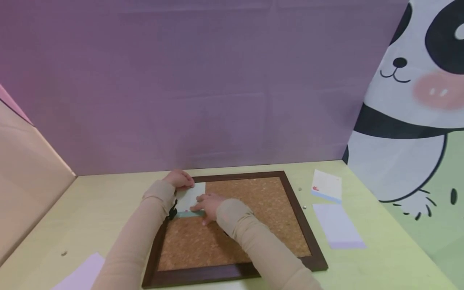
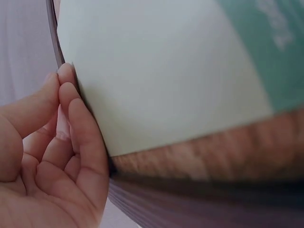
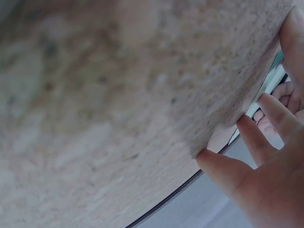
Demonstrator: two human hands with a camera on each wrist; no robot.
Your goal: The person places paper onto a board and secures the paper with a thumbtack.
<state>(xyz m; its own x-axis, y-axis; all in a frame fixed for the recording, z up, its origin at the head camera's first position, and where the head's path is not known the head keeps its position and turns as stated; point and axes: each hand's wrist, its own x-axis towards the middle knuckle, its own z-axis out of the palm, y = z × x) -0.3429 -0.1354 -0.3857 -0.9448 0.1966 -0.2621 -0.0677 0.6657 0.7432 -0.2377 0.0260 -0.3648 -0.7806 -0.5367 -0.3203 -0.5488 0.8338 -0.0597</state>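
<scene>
A white note sheet (image 1: 186, 196) with a green strip along its near edge lies on the top left part of a cork board (image 1: 268, 219) in a dark brown frame. My left hand (image 1: 179, 179) is at the sheet's far edge. In the left wrist view, the thumb and fingertips (image 2: 67, 73) meet in a pinch beside the sheet's edge; what sits between them is mostly hidden. My right hand (image 1: 210, 203) spreads its fingers over the sheet's right side and the cork, fingertips touching down, as the right wrist view also shows (image 3: 251, 142).
Right of the board lie a white card (image 1: 328, 183) with a blue strip and a lilac sheet (image 1: 338, 223). Another lilac sheet (image 1: 85, 274) is at the front left. Small shiny round bits rest on the table, one left (image 1: 64, 253), one right (image 1: 304, 207). A purple cloth (image 1: 217, 88) hangs behind.
</scene>
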